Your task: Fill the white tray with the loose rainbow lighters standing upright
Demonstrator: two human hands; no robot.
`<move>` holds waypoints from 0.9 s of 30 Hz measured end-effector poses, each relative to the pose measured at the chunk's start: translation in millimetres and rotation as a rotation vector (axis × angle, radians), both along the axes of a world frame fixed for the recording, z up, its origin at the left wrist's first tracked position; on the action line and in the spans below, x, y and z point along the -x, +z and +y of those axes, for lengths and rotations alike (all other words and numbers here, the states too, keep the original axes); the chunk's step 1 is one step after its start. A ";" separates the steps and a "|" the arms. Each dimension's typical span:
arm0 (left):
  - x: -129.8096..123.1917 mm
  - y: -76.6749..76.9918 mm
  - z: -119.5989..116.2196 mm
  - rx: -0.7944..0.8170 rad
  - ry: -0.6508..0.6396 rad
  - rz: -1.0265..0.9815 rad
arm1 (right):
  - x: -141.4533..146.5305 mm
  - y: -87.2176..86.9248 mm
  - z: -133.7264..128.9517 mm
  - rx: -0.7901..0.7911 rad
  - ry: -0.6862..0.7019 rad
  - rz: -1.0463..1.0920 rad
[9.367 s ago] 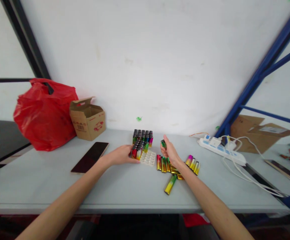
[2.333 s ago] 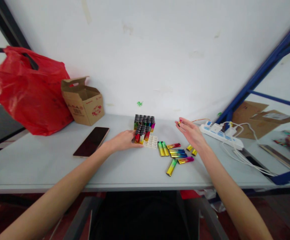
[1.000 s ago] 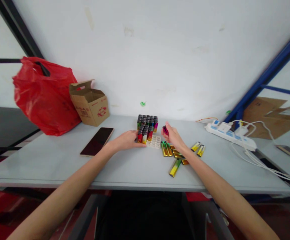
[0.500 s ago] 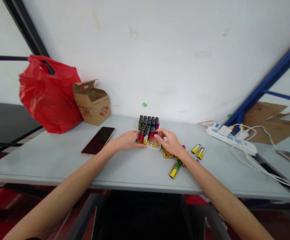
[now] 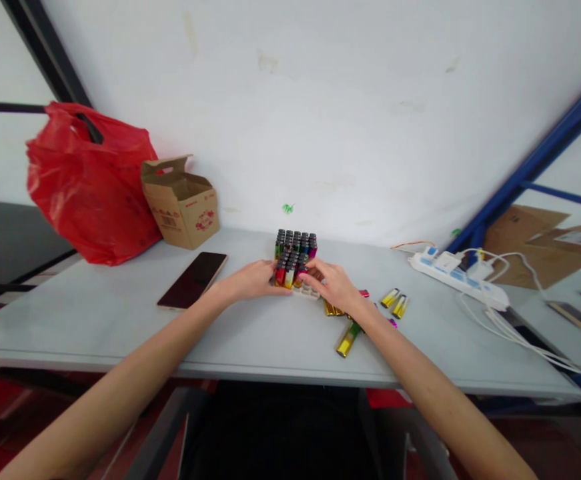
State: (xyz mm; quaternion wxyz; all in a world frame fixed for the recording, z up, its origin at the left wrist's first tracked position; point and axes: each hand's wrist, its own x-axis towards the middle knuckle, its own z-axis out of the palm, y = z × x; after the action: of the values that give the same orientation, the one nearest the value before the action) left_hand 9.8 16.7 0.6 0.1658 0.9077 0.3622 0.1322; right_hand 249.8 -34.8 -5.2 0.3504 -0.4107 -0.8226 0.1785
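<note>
A white tray [image 5: 311, 292] with round sockets stands on the table near the wall. Rows of upright lighters [image 5: 295, 241], black-topped with shiny coloured bodies, fill its back and left parts; bare sockets show at its front right. My left hand [image 5: 259, 280] is closed around the tray's left side, thumb along the front. In my right hand [image 5: 331, 283], thumb and fingers pinch a lighter with a pink upper body [image 5: 301, 272] at the front row, beside a white-and-yellow lighter [image 5: 289, 276]. Several loose gold-bodied lighters [image 5: 349, 339] lie under and beside my right forearm.
Two more lighters [image 5: 395, 302] lie right of my forearm. A dark-screened phone [image 5: 193, 280] rests on the left. Behind it stand an open cardboard box [image 5: 185, 210] and a red plastic bag [image 5: 95, 187]. A white power strip [image 5: 460, 280] with cables occupies the right.
My right hand has shifted slightly left with the pink lighter, now close against the front-row lighters. More bare sockets show at the tray's front right. My left hand keeps its hold.
</note>
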 end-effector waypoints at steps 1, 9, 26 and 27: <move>0.2 -0.2 0.4 0.003 -0.001 -0.002 | -1.1 1.6 0.0 -0.001 0.002 -0.032; -1.4 2.0 -0.1 -0.014 0.020 0.045 | -7.6 5.2 4.6 -0.030 -0.033 -0.207; -2.4 1.2 1.3 -0.033 0.031 0.092 | -148.8 19.7 -49.5 0.033 -0.802 -0.543; -2.2 0.0 2.1 -0.030 0.033 0.083 | -159.8 12.9 -57.4 0.048 -0.843 -0.556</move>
State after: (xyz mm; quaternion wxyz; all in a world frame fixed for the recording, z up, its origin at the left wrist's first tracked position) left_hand 12.0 18.8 0.6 0.1349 0.9086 0.3817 0.1028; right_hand 409.6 -92.2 7.7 0.1499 -0.7470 -0.6433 -0.0758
